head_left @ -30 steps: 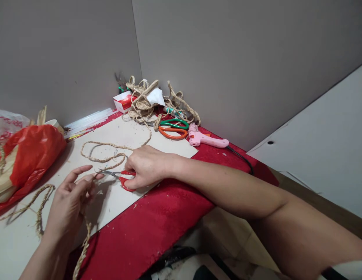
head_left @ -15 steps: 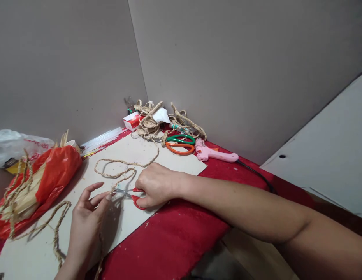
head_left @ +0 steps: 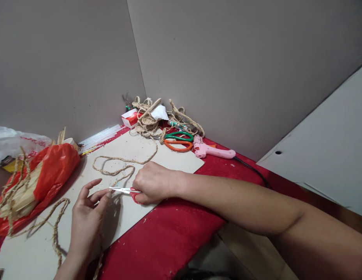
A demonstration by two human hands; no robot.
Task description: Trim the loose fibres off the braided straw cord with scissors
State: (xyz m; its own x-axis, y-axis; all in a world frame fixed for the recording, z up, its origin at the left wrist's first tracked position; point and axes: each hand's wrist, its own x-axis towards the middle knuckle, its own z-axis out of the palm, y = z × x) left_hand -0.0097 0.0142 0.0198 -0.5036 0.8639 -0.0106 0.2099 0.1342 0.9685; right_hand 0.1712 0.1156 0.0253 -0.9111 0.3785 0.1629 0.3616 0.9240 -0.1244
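Observation:
My left hand (head_left: pixel 89 212) pinches a braided straw cord (head_left: pixel 119 170) between thumb and forefinger, its other fingers loosely curled. The cord winds back in loops across the pale board (head_left: pixel 134 210), and a length hangs below the hand. My right hand (head_left: pixel 153 182) grips small red-handled scissors (head_left: pixel 122 190) whose blades are nearly closed at the cord, just by my left fingertips. Whether the cord is cut through there I cannot tell.
At the left lies a red plastic bag (head_left: pixel 60 167) of dried husks. Toward the corner are a heap of cord (head_left: pixel 147 123), larger scissors with green and orange handles (head_left: pixel 178 146), a pink glue gun (head_left: pixel 216 151) and clear glue sticks (head_left: pixel 101 137). Grey walls stand behind.
The scissor blades and handles have come together at the cord. My left hand keeps its pinch in nearly the same place. The whole view has shifted slightly.

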